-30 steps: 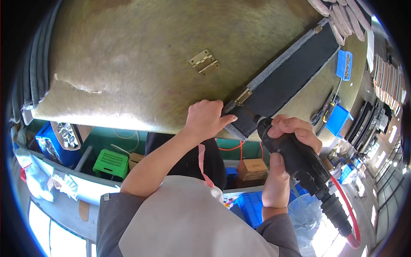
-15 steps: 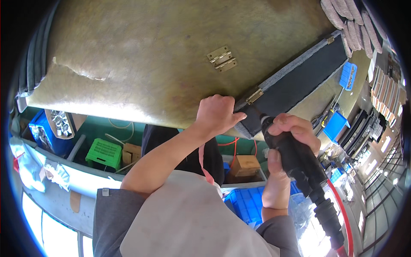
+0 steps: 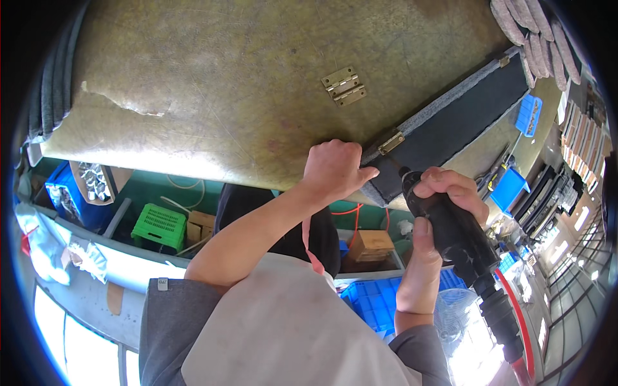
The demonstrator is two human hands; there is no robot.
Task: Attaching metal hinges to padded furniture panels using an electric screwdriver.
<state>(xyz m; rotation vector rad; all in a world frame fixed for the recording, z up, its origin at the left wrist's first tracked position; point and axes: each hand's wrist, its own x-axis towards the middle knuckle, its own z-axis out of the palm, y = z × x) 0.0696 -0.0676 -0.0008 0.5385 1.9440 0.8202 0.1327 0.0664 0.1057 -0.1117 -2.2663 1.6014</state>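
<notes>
One brass hinge point(image 3: 391, 142) is apparently being fastened, just right of the left hand point(image 3: 335, 168), which touches the dark panel point(image 3: 444, 132), grip unclear; the right hand point(image 3: 465, 196) clasps a black driver point(image 3: 454, 231), seemingly needing steady aim next.

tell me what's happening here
A person's right hand grips a black power tool, its bit aimed at a hinge on a dark panel. The left hand is at the panel's near end. Whether the bit touches is hard to tell. Loose hinge pieces lie on the table.
</notes>
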